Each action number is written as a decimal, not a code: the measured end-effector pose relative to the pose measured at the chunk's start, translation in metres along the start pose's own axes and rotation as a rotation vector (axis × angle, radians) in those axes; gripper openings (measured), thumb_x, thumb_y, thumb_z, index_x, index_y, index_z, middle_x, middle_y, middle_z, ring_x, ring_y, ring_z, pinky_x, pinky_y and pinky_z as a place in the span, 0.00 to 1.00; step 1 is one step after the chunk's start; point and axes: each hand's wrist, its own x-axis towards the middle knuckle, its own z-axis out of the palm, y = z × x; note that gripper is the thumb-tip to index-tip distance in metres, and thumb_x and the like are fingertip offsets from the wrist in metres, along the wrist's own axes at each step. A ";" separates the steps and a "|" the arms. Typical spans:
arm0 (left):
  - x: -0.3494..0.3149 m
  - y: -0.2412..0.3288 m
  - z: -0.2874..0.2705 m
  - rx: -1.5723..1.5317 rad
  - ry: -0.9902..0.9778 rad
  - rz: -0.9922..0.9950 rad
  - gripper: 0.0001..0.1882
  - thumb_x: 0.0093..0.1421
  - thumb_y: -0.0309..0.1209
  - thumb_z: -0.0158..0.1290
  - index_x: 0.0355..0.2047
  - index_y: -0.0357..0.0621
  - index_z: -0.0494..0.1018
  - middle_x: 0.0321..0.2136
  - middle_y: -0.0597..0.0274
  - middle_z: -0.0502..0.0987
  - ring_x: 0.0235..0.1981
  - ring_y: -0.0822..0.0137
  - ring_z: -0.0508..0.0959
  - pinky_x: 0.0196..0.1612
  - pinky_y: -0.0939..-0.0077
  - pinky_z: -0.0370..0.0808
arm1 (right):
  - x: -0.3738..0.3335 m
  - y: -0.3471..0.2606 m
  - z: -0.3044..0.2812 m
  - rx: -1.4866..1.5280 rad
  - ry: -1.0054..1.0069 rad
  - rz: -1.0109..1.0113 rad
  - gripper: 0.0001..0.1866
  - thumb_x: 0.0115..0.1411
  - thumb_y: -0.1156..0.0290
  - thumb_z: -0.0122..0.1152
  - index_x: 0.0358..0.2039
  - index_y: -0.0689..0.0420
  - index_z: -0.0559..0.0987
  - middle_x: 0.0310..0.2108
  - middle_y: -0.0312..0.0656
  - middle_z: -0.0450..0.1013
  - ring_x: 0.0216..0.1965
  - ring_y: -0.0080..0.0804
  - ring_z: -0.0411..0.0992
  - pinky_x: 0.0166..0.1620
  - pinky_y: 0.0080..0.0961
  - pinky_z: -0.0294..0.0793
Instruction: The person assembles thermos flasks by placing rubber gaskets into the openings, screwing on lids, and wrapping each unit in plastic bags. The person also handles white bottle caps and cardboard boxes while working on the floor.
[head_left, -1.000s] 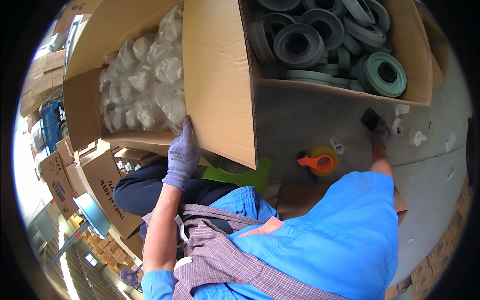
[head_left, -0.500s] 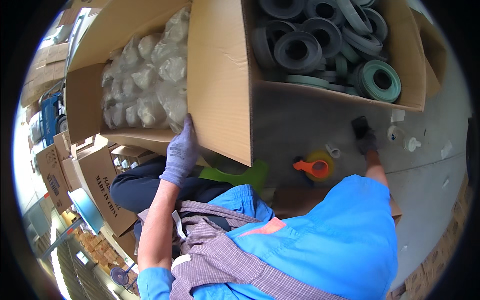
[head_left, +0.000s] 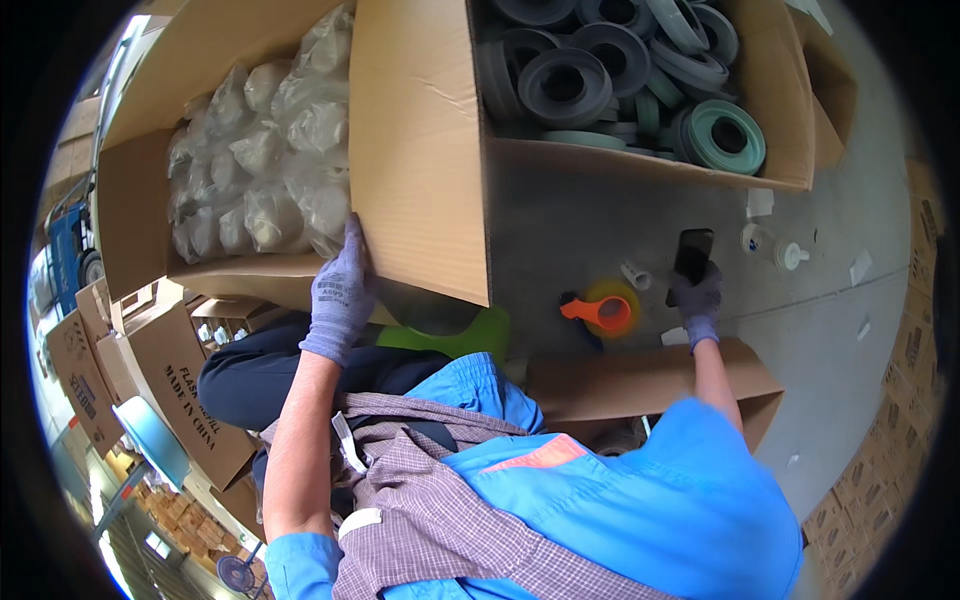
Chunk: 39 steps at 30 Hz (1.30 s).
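My left hand, in a grey-purple glove, grips the near edge of a tall cardboard box, its fingers against the flap. Inside that box lie several pale items wrapped in clear plastic bags. My right hand, gloved alike, is closed around a flat black smartphone and holds it over the floor. Left of the phone are a small white tube and an orange tape dispenser with a yellow round part.
A box of grey and green ring-shaped parts stands ahead at right. Before me are a green plastic stool and an open carton. A clear bottle and paper scraps lie on the floor; a light-blue basin is at left.
My right hand has moved left and nearer to me with the smartphone, which now shows more clearly. The left hand keeps its hold on the box. The whole view has shifted slightly.
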 end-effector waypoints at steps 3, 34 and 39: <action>0.001 0.003 0.000 0.003 -0.004 0.002 0.43 0.55 0.25 0.53 0.70 0.42 0.48 0.37 0.39 0.78 0.35 0.43 0.79 0.39 0.53 0.76 | -0.060 -0.017 0.021 -0.304 0.061 -0.316 0.41 0.43 0.48 0.72 0.53 0.61 0.70 0.51 0.58 0.70 0.52 0.56 0.70 0.57 0.44 0.69; 0.016 -0.013 0.026 -0.175 0.054 0.097 0.44 0.52 0.32 0.59 0.65 0.33 0.51 0.24 0.43 0.78 0.28 0.42 0.80 0.34 0.52 0.75 | -0.018 -0.323 -0.026 -0.134 0.533 -1.013 0.30 0.54 0.50 0.67 0.50 0.58 0.75 0.46 0.47 0.75 0.49 0.44 0.73 0.51 0.39 0.71; 0.015 -0.020 0.029 -0.206 0.192 0.200 0.40 0.54 0.33 0.56 0.63 0.29 0.53 0.21 0.42 0.77 0.24 0.42 0.79 0.29 0.53 0.75 | -0.003 -0.383 0.037 -0.324 0.066 -0.524 0.43 0.54 0.32 0.55 0.52 0.62 0.74 0.48 0.51 0.76 0.50 0.45 0.75 0.53 0.37 0.72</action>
